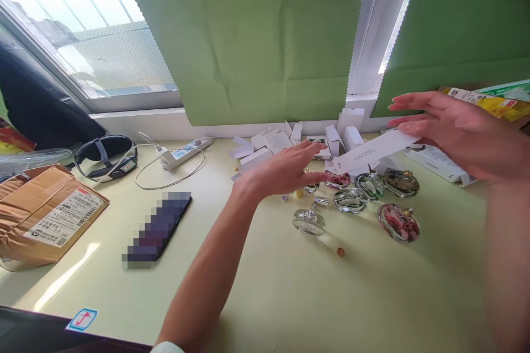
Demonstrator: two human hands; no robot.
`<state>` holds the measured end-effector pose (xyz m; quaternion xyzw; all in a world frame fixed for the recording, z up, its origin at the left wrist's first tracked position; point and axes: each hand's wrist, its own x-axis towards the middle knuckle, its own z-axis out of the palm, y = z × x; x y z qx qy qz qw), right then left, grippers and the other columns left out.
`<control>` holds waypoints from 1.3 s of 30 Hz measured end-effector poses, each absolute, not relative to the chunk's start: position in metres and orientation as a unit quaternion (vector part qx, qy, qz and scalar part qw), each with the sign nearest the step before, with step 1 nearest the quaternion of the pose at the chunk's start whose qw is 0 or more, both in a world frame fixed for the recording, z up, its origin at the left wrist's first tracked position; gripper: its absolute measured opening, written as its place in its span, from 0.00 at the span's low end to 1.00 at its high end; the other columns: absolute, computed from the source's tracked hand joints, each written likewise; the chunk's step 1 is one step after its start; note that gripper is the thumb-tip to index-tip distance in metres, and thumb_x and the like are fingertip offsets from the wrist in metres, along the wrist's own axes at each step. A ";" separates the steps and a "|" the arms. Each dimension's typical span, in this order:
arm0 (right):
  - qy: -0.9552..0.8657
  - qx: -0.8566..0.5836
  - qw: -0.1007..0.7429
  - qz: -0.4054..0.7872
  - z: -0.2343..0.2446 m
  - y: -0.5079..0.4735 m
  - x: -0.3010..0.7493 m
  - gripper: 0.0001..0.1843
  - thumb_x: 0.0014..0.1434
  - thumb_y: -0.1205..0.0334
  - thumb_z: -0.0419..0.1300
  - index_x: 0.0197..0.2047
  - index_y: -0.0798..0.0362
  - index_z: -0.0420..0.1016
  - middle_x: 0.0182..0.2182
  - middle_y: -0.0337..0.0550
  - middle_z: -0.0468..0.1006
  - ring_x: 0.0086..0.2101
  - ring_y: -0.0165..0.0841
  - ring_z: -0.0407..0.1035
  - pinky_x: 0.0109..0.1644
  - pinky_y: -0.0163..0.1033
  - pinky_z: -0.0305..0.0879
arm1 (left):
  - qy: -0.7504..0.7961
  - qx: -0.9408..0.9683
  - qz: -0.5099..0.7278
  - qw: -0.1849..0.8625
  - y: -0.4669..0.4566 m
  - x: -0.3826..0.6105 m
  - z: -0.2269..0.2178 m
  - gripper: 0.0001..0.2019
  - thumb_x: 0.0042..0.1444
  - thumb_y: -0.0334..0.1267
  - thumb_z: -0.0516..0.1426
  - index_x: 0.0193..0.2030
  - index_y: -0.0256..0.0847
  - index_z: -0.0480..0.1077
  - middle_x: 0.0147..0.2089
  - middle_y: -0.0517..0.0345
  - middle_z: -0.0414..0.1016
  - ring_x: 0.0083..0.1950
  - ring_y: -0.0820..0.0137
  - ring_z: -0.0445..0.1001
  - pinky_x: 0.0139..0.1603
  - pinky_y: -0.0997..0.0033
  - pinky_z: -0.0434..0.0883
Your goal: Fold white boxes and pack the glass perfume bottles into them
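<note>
The right hand (451,127) holds a flat white box (375,150). The left hand (285,168) hovers open, empty, over glass bottles (351,199) just below the box.

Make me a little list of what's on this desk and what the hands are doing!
left hand: open, reaching over the small bottles
right hand: holds a flat white box
glass bottles: several, lying on the desk
little white boxes: heaped by the window sill
gold cap: alone, nearer than the bottles
power strip: back left, cord looped
cardboard parcel: far left
dark flat thing: blurred, cannot tell what
</note>
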<state>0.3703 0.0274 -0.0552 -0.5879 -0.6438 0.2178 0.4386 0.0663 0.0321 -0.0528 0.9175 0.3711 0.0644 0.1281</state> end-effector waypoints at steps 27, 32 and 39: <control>-0.725 -0.292 0.458 0.423 -0.068 0.030 0.324 0.44 0.52 0.53 0.72 0.68 0.28 0.58 0.68 0.35 0.61 0.67 0.47 0.54 0.59 0.51 0.71 | 0.280 0.912 0.210 0.212 0.035 0.079 -0.065 0.52 0.56 0.49 0.61 0.75 0.56 0.27 0.72 0.47 0.55 0.64 0.52 0.67 0.60 0.51 0.71; -0.716 -0.319 0.402 0.473 -0.077 0.038 0.317 0.52 0.50 0.55 0.74 0.70 0.30 0.51 0.69 0.40 0.61 0.66 0.48 0.56 0.66 0.59 0.64 | 0.255 0.874 0.360 0.205 0.051 0.075 -0.075 0.49 0.58 0.48 0.63 0.75 0.57 0.33 0.64 0.46 0.65 0.55 0.56 0.74 0.52 0.55 0.76; -0.716 -0.306 0.386 0.495 -0.081 0.036 0.310 0.47 0.54 0.59 0.72 0.69 0.29 0.53 0.67 0.41 0.66 0.64 0.51 0.62 0.57 0.60 0.73 | 0.239 0.873 0.389 0.172 0.056 0.077 -0.080 0.45 0.61 0.48 0.61 0.75 0.55 0.35 0.60 0.46 0.70 0.52 0.59 0.77 0.48 0.58 0.78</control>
